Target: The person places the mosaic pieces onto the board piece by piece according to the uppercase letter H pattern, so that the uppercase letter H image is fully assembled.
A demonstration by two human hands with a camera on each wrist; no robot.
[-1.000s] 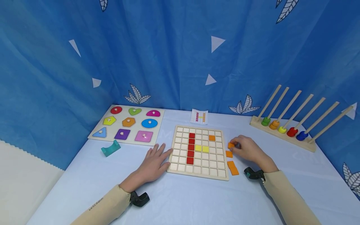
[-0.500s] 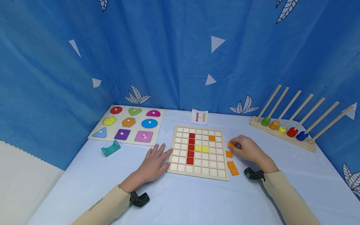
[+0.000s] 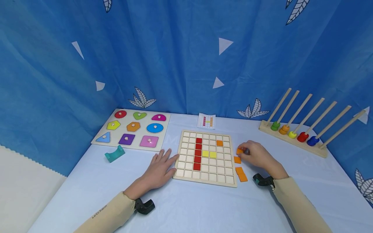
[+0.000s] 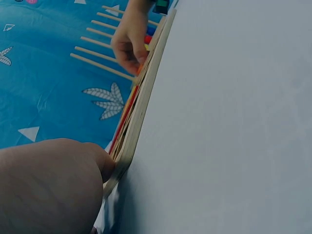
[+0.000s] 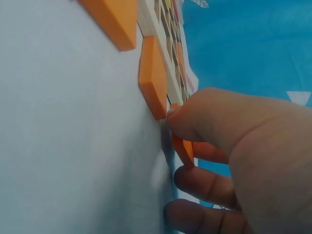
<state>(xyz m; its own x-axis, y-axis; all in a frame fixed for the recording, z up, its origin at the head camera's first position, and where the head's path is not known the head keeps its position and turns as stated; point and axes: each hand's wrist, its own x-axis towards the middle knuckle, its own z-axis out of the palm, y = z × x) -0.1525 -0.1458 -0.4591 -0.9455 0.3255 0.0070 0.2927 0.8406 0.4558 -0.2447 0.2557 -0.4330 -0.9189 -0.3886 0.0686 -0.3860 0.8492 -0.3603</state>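
Note:
A wooden grid board point(image 3: 187, 173) lies on the table, with a column of red tiles point(image 3: 197, 152), two yellow tiles point(image 3: 213, 154) and one orange tile point(image 3: 220, 143) in its cells. My left hand point(image 3: 158, 170) rests spread at the board's left side, its fingertips touching the rim. Just right of the board, my right hand point(image 3: 257, 155) pinches an orange tile point(image 5: 183, 146) between thumb and fingers; the right wrist view shows it tilted. Nearest to that hand lies a loose orange tile point(image 3: 237, 160), and two more orange tiles point(image 3: 241, 174) touch each other closer to me.
Behind the board lies a small pattern card point(image 3: 206, 121). A shape puzzle point(image 3: 131, 131) is at the left, with a teal curved block point(image 3: 115, 154) in front. A wooden peg stand point(image 3: 294, 139) with coloured rings occupies the back right, near the blue curtain point(image 3: 186, 58).

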